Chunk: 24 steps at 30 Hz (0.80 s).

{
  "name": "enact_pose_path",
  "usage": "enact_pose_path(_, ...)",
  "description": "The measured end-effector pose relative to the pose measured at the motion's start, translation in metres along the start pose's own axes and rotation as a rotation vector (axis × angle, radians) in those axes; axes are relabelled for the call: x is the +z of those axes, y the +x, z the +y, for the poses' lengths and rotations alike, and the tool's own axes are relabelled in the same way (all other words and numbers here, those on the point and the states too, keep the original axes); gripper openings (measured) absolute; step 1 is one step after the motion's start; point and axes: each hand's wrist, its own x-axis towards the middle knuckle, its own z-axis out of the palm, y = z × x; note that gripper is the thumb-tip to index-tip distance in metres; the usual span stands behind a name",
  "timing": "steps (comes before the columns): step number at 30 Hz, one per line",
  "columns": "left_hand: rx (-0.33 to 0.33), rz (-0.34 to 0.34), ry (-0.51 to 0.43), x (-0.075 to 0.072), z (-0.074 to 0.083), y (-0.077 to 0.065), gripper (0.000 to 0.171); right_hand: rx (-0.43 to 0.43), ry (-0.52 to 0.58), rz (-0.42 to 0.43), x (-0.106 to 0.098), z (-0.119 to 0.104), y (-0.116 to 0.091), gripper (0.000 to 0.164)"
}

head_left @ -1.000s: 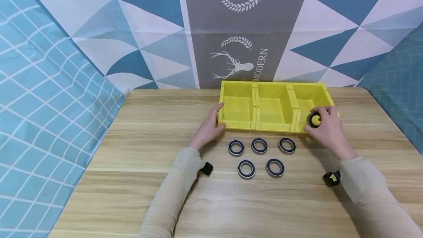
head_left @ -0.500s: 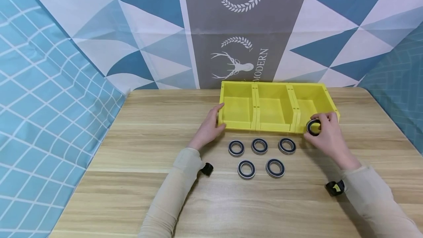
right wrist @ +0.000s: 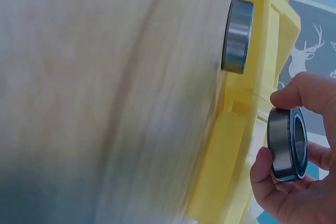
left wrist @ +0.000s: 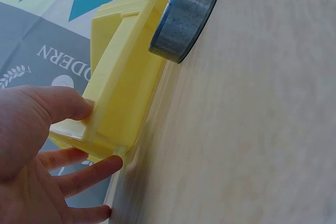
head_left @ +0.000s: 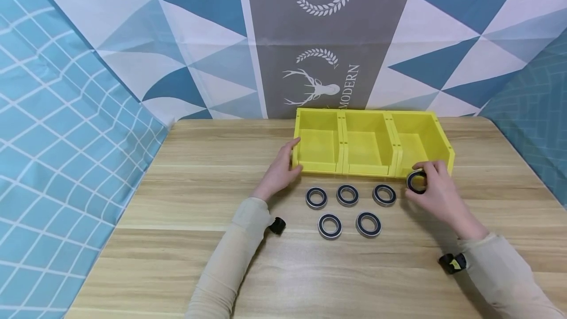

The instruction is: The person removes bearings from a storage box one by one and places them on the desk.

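My right hand [head_left: 438, 196] pinches a ball bearing [right wrist: 282, 145] between thumb and fingers, just in front of the right compartment of the yellow bin [head_left: 321, 167]. The bearing is a steel ring with a dark seal, held tilted up off the table. My left hand [head_left: 280, 170] rests against the bin's left end, its thumb on the front corner and its fingers spread along the side, as the left wrist view shows. Several more bearings [head_left: 330, 237] lie flat on the table before the bin, in two loose rows. No bearings show inside the three compartments.
The wooden table [head_left: 186, 260] runs up to a patterned cloth backdrop [head_left: 212, 28] close behind the bin. A blue checked cloth [head_left: 66, 161] hangs along the left side. Dark wrist devices [head_left: 452, 263] sit under the sleeves.
My right hand has drawn the bearing back out of the right compartment's front, toward me and slightly down. The left hand, the bin and the bearings on the table have stayed put.
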Motion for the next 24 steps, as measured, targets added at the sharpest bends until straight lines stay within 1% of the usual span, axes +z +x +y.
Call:
enact_pose_path(5,-0.010,0.001,0.001,-0.001,0.001,-0.001,0.074,-0.020,-0.007,-0.038,0.001,-0.003,-0.004,0.056)
enact_pose_path(13,-0.001,0.002,-0.009,-0.002,0.004,-0.002,0.073,-0.039,-0.040,-0.197,0.000,-0.006,-0.012,0.054)
enact_pose_path(18,0.001,0.002,-0.009,-0.002,0.005,-0.002,0.073,-0.033,-0.048,-0.289,-0.002,-0.009,-0.016,0.050)
enact_pose_path(24,0.006,0.003,-0.003,-0.001,0.004,-0.002,0.073,-0.059,-0.037,-0.337,-0.001,-0.012,-0.023,0.046)
